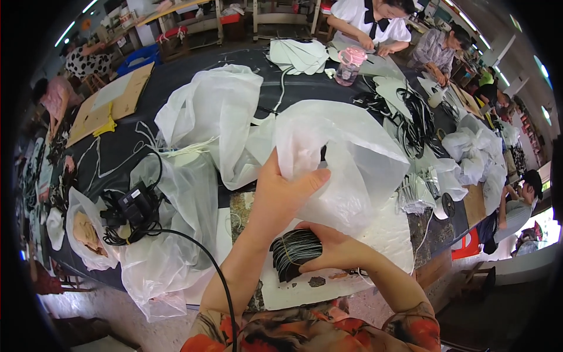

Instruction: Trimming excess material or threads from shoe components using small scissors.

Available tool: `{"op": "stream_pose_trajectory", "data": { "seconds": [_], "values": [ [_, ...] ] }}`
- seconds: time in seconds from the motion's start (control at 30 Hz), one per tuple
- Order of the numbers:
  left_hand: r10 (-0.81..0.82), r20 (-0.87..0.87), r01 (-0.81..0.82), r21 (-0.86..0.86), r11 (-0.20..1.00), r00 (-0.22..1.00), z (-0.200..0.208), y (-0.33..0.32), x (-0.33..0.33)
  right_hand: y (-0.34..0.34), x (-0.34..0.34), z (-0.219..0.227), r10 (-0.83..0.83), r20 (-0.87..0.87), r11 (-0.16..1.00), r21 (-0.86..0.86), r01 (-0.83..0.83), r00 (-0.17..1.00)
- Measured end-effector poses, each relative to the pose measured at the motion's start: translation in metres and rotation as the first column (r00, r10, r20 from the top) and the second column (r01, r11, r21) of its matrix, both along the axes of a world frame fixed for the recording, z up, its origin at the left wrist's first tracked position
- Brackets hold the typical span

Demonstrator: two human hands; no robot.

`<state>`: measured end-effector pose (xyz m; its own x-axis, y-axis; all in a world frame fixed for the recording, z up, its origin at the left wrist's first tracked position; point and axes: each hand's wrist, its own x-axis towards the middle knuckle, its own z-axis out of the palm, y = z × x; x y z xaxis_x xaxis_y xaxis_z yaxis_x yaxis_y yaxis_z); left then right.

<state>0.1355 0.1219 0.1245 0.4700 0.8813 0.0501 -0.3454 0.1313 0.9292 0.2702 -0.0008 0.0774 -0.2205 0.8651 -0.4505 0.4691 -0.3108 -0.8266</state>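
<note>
My left hand (280, 193) grips the edge of a translucent white plastic bag (352, 158) and holds it up over the dark table (117, 146). Just below it, my right hand (337, 249) is closed on a bundle of thin black flat pieces (292, 251) bound with a rubber band. The bundle sits close under the bag, above a white sheet (387, 234) at the table's near edge.
More white plastic bags (211, 111) lie to the left, one near a black power adapter with cable (136, 205). A pink bottle (349, 63), black cords (416, 120) and white cut pieces (296, 56) lie farther back. Other people work at the far side and right.
</note>
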Motion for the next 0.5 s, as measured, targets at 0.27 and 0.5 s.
{"op": "stream_pose_trajectory", "data": {
  "seconds": [0.27, 0.5],
  "values": [
    [-0.043, 0.097, 0.047, -0.031, 0.998, 0.994, -0.016, -0.007, -0.004, -0.014, -0.003, -0.010, -0.037, 0.210, 0.970, 0.244, -0.016, 0.977],
    [-0.027, 0.134, 0.032, -0.035, 0.999, 0.991, -0.022, -0.008, -0.009, 0.002, 0.024, 0.123, 0.229, 0.272, 0.933, 0.211, -0.290, 0.935]
  ]
}}
